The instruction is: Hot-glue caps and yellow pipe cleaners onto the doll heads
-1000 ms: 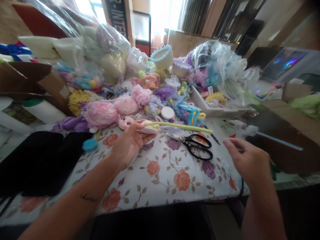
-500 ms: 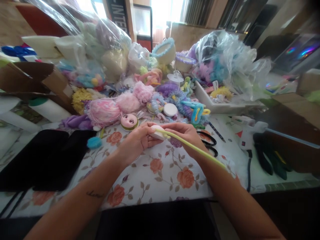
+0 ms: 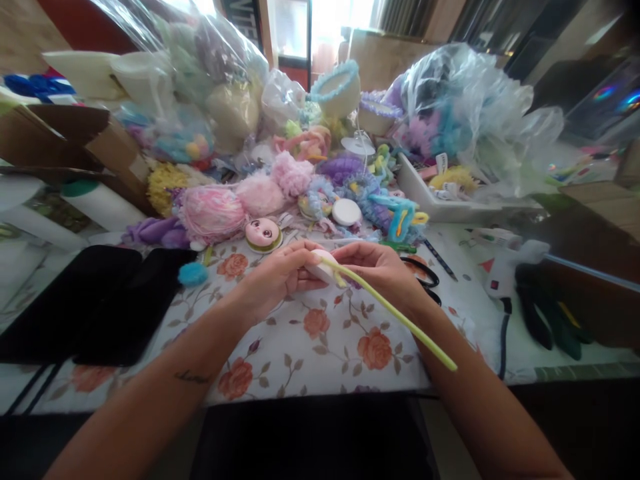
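Note:
Above the flowered tablecloth, my left hand (image 3: 283, 275) is closed around the left side of a small white disc (image 3: 325, 265), thumb on top and fingers beneath. My right hand (image 3: 377, 267) is closed at the disc's right edge, its fingertips pressed together there. A yellow-green pipe cleaner (image 3: 400, 313) runs from the disc's face past my right hand, its long end pointing toward me over my right forearm. A short bent bit of it shows by the disc. Black-handled scissors (image 3: 423, 270) lie partly hidden behind my right hand.
Beyond my hands are a painted doll face (image 3: 263, 233), pink yarn (image 3: 213, 212), another white disc (image 3: 347, 212) and a white tray (image 3: 440, 210). A blue pompom (image 3: 193, 273) and black slabs (image 3: 95, 300) lie left. At right are a glue gun (image 3: 505, 270) and dark-handled pliers (image 3: 550, 313).
The pipe cleaner's free end has swung lower and now stands out in front of my right forearm. Both hands keep their hold on the disc; the view has shifted slightly.

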{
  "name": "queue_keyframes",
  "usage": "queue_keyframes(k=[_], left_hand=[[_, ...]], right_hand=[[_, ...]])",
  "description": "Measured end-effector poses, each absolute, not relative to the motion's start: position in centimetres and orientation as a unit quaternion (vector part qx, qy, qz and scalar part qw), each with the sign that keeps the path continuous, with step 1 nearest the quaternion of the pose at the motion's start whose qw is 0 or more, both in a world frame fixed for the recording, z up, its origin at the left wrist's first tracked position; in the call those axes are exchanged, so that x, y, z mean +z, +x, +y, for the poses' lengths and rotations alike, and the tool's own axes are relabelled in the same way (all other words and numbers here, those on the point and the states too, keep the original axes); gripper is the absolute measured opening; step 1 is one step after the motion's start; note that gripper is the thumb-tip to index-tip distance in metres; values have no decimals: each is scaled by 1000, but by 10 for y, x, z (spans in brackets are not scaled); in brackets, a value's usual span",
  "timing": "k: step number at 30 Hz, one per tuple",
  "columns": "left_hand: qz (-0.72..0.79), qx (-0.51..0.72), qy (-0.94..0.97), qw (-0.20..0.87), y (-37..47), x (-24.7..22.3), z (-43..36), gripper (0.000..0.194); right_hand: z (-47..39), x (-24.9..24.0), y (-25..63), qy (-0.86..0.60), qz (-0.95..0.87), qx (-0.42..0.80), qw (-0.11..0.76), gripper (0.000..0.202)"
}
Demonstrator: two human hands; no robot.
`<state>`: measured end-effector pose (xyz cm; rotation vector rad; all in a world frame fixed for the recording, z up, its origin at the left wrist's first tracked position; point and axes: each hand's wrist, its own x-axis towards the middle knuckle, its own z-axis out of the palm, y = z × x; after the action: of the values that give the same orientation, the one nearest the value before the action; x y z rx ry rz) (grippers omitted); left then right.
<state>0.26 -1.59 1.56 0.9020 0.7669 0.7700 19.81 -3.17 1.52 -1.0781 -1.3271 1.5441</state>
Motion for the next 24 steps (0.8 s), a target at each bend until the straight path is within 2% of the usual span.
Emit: queue_keyframes(k=[14, 24], left_hand=[[380, 355, 422, 742, 3, 15, -18, 15], [372, 386, 409, 738, 5, 12, -16, 17]], right_hand=[[-31, 12, 196, -408, -531, 618, 411, 30], [-32, 9, 191, -417, -534, 581, 452, 32]])
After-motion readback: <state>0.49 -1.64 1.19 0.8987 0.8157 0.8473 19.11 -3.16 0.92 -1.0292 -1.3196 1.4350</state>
